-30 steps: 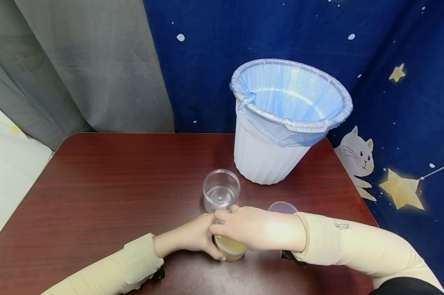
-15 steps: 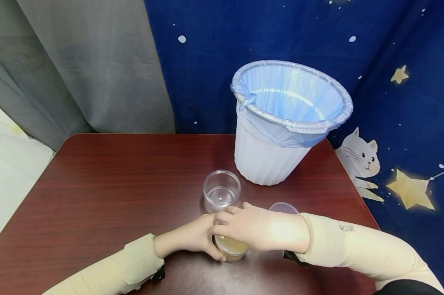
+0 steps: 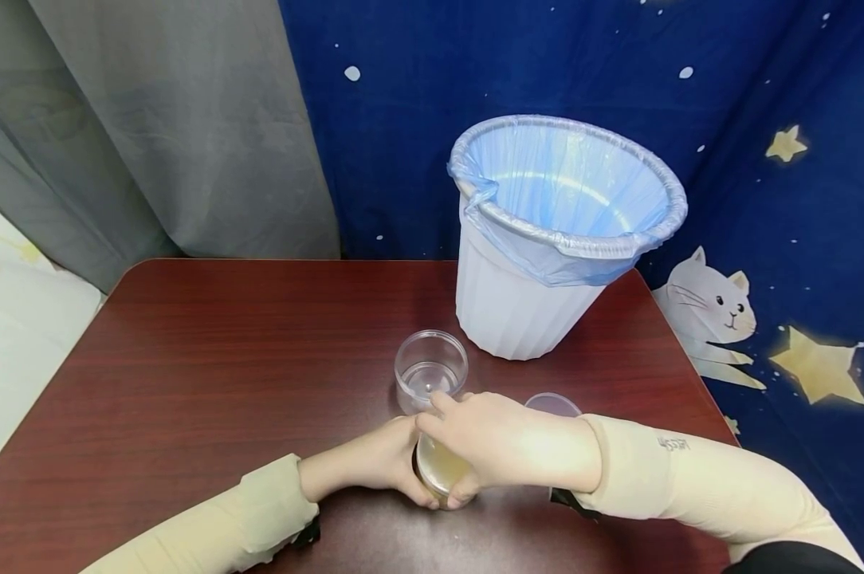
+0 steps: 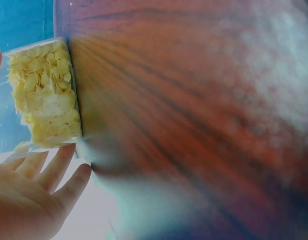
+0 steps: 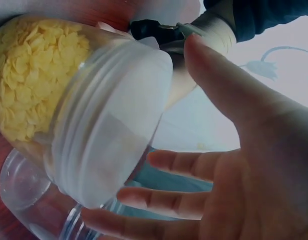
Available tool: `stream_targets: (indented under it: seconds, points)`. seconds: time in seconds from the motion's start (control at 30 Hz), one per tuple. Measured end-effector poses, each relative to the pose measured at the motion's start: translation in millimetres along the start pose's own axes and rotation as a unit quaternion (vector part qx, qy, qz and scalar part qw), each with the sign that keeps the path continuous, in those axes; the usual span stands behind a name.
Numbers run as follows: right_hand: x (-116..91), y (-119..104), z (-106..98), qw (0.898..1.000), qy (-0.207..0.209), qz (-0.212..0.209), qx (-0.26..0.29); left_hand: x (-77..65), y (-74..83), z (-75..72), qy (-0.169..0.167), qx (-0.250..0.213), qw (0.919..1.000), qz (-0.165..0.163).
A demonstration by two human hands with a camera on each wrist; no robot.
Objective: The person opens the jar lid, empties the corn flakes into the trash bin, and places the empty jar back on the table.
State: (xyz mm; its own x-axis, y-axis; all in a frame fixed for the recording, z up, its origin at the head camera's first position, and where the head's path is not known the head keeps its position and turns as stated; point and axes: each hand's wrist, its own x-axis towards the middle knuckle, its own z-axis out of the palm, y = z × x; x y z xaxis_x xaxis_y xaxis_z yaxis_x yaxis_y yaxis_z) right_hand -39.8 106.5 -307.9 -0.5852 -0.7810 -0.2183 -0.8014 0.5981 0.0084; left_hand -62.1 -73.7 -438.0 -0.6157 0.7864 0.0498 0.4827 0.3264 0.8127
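Observation:
A clear jar (image 5: 38,75) of yellow flakes stands on the table, topped by a translucent white screw lid (image 5: 118,125). My left hand (image 3: 375,458) grips its side, with the thumb at the front and fingers reaching behind. In the left wrist view the flakes (image 4: 46,95) show through the wall above my fingers. Over the lid spreads my right hand (image 3: 496,442), thumb toward the front edge and fingers toward the back. The right wrist view has these fingers fairly straight, fingertips close to the lid's rim, the thumb apart from it.
An open clear jar (image 3: 430,383) stands just behind the hands. A round clear rim (image 3: 552,404) shows beyond my right wrist, partly hidden by it. At the back right of the brown table (image 3: 260,343) stands a white bin (image 3: 525,303) with a blue liner.
My right hand's fingers have spread over the lid, and its thumb has come into sight at the lid's front edge. The left hand and the jar have stayed in place.

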Motion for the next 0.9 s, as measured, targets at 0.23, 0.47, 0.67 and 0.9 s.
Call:
stream_targets:
  seconds: [0.23, 0.47, 0.67, 0.9]
  points:
    - [4.0, -4.9, 2.9, 1.0, -0.003, 0.009, -0.019, 0.1, 0.3, -0.6, -0.006, -0.015, 0.9999, -0.005]
    - [6.3, -7.3, 0.7, 0.999, -0.011, -0.001, -0.041, -0.3, 0.5, -0.2, 0.0, -0.02, 0.9998, -0.002]
    - [8.2, -8.6, -0.8, 0.995, -0.019, -0.038, -0.094, -1.5, 0.5, -0.7, -0.002, -0.026, 0.9997, 0.004]
    - [8.0, -10.6, -3.2, 0.99, -0.02, -0.071, -0.119, -1.1, 1.9, -1.5, -0.008, -0.019, 0.9998, 0.002]
